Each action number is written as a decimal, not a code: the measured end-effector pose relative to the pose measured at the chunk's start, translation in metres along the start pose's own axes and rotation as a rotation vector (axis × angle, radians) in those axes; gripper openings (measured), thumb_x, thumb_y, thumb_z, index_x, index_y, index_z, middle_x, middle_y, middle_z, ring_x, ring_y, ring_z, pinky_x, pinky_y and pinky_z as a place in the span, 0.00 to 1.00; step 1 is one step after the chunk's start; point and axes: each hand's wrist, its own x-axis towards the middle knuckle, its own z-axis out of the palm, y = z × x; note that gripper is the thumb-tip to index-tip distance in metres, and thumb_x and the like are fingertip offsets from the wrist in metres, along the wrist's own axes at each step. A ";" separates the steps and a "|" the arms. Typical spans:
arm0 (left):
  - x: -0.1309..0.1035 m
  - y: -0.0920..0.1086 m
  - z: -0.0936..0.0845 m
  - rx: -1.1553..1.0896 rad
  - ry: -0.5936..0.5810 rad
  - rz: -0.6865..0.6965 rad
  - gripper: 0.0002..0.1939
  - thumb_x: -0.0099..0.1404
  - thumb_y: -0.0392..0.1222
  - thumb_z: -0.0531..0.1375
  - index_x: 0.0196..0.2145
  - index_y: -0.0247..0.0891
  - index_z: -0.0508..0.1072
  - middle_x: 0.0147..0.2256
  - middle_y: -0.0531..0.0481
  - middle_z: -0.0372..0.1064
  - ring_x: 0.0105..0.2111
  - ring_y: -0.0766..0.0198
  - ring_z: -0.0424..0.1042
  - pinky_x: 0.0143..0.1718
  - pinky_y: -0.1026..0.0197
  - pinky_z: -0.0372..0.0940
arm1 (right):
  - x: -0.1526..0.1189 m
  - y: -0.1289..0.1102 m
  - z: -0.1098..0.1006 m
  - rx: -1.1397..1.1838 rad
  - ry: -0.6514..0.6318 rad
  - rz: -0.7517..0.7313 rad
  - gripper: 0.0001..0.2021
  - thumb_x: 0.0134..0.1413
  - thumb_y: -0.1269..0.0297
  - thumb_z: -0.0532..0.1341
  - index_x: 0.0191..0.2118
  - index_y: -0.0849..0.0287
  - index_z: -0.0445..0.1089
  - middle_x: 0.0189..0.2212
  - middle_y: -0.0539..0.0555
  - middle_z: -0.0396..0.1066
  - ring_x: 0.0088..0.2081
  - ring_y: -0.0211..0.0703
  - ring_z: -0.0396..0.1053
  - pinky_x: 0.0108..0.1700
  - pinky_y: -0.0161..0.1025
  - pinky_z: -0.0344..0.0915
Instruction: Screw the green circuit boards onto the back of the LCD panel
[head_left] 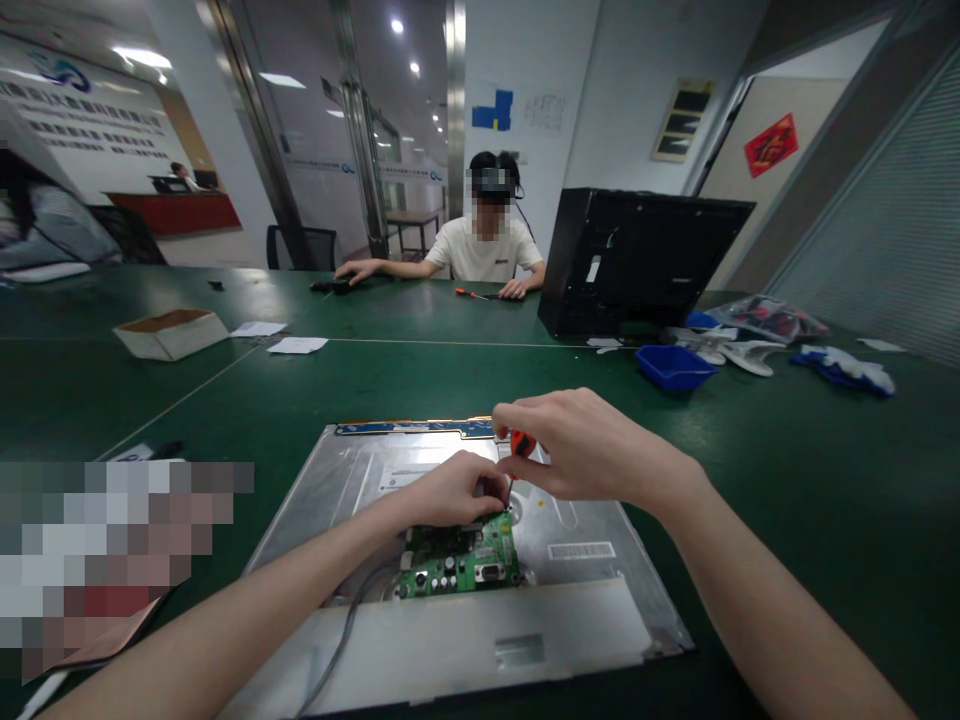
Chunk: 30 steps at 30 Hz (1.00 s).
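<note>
A metal display panel [585, 600] lies flat on the green table, with a green circuit board [465, 565] on its middle. My right hand [577, 445] is closed round the red and black handle of a screwdriver [521, 443], its shaft pointing down to the board's upper right corner. Beside the tip, my left hand [461, 488] rests at the board's top edge, its fingers curled; what they hold, if anything, is hidden. A grey cable [349, 630] runs from the board's left side towards me. A blue strip board [405, 428] lines the panel's far edge.
Across the table [405, 375] sits a person [484, 245] near another screwdriver [469, 293]. A black monitor [645, 260], a blue tray [675, 368] and gloves [844, 368] are at the right. An open box [172, 335] and papers [298, 345] are at the left.
</note>
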 end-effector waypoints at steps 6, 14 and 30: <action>-0.001 0.000 0.001 -0.013 0.012 -0.001 0.08 0.55 0.28 0.61 0.34 0.32 0.76 0.32 0.49 0.75 0.34 0.61 0.71 0.36 0.64 0.64 | -0.004 -0.001 -0.002 0.056 0.004 -0.025 0.08 0.52 0.68 0.57 0.40 0.57 0.63 0.33 0.50 0.71 0.29 0.37 0.63 0.28 0.36 0.48; 0.000 0.000 0.001 -0.036 -0.016 0.011 0.06 0.55 0.28 0.60 0.30 0.33 0.75 0.28 0.51 0.73 0.30 0.64 0.71 0.34 0.65 0.63 | 0.001 0.002 0.002 -0.036 0.004 0.016 0.05 0.57 0.60 0.58 0.35 0.55 0.66 0.27 0.48 0.72 0.26 0.37 0.63 0.27 0.36 0.45; 0.000 0.002 -0.001 -0.017 -0.017 0.004 0.04 0.55 0.30 0.61 0.30 0.33 0.75 0.28 0.51 0.73 0.29 0.63 0.70 0.33 0.65 0.62 | 0.000 0.001 -0.001 -0.038 -0.006 0.023 0.06 0.58 0.61 0.58 0.34 0.57 0.67 0.27 0.50 0.72 0.26 0.37 0.64 0.27 0.36 0.46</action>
